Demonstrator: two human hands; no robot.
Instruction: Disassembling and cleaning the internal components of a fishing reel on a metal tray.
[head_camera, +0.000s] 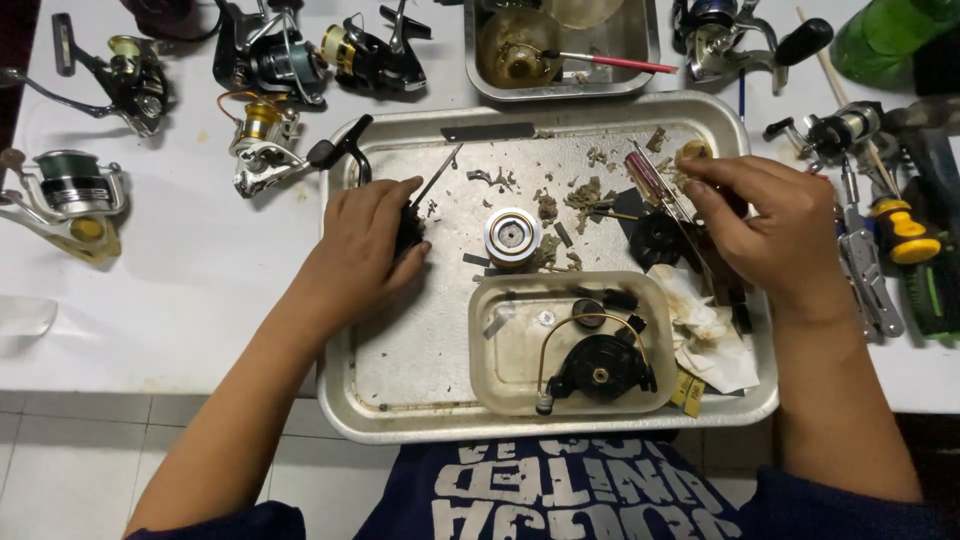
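A large metal tray (400, 395) lies on the white table. My left hand (362, 245) rests on its left part, closed over a black reel body (410, 228) whose handle (345, 148) sticks out past the tray rim. My right hand (775, 235) is over the tray's right side, fingertips pinched on a small part near a red-handled screwdriver (650, 180). A round spool (512, 237) stands between my hands. A small oval metal dish (500, 345) in front holds a black rotor with a wire bail (600, 368).
Several fishing reels (270, 60) lie on the table at the left and back. A steel basin (630, 50) with a brush stands behind the tray. Pliers and a yellow-handled tool (900, 230) lie at the right. Dirty tissue (710, 330) and grease bits sit in the tray.
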